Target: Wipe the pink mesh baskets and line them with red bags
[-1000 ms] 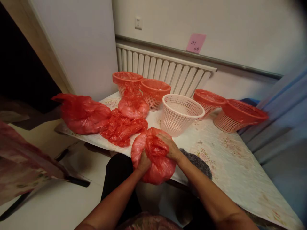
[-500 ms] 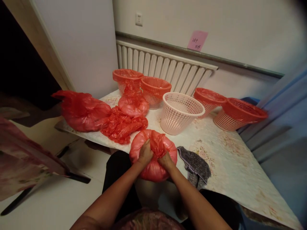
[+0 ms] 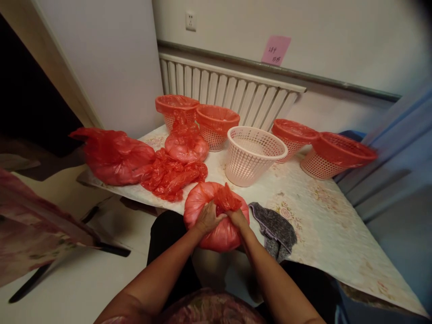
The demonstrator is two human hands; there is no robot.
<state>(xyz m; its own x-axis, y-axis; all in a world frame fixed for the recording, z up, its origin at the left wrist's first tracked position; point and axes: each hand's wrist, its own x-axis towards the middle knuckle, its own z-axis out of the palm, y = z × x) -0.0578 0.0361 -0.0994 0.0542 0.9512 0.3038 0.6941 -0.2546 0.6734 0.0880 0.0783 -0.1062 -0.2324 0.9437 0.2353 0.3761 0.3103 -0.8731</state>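
Observation:
A full, rounded red plastic bag rests at the near edge of the table, above my lap. My left hand is closed on the gathered neck of the bag from the left. From the right, my right hand grips the same bunched plastic, close against the left. A crumpled tuft of red film sticks up above both hands. What fills the bag is hidden. A bare pale pink basket stands just behind it, and a dark grey cloth lies to its right.
Loose crumpled red bags lie left of centre, beside a filled red bag and a larger red bag. Bag-lined baskets stand along the back, with more lined baskets at right. A radiator runs behind the table.
My hands have drawn together at the bag's neck, and the plastic tuft has become tighter and leans right. The view has shifted slightly.

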